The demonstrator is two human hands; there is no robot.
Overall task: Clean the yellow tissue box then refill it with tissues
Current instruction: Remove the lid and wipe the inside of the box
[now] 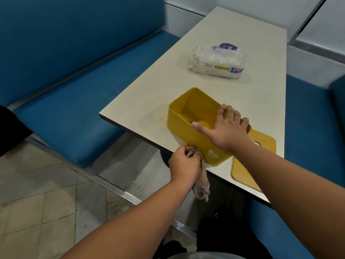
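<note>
At frame centre, the right hand (226, 126) lay fingers-spread across the open box (188, 128) on the table (149, 101). The left hand (183, 164) clenched a rag (202, 186) against its lower side. Tissues (217, 62) sat above.

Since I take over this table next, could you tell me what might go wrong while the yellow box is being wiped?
The yellow tissue box sits at the table's near edge, tilted; the right hand only rests across its rim, so a hard wipe could push it off. The left hand grips a grubby cloth at the box's outer wall, which may smear dirt. The wooden lid lies partly under the box and could slide.
</note>
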